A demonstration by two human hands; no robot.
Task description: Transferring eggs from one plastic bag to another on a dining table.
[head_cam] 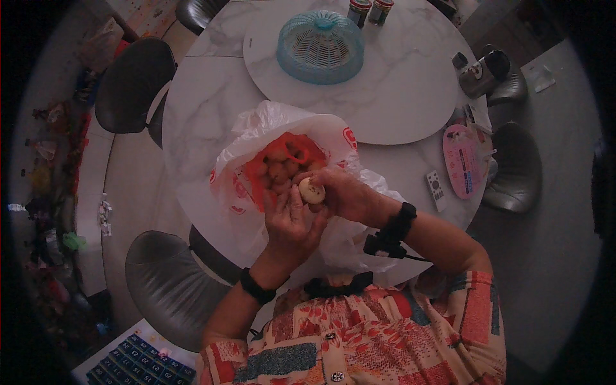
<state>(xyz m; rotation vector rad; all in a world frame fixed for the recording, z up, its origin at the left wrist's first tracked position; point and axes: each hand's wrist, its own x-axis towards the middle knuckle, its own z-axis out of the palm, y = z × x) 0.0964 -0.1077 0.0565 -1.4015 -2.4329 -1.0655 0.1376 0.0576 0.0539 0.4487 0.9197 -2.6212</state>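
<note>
My right hand [344, 195] grips a small pale-yellow round item [312, 190] with dark brown specks; I cannot tell whether it is a fruit or an egg. The fingertips of my left hand [291, 221] press against the item's left side, so both hands hold it. Just beyond them a white plastic bag [269, 113] with red print lies with its mouth spread wide. Inside the bag is a red mesh net [303, 142] holding several similar round items [278, 172]. My fingers hide the near part of the net.
The bag rests on a round marble-patterned table [207, 120] with a turntable [409, 96]. A blue plastic mesh food cover [320, 48] and two red-lidded jars [370, 10] stand on it. To the right lie a remote control [435, 190] and a pink hand fan [461, 161]. Dark chairs [168, 284] surround the table.
</note>
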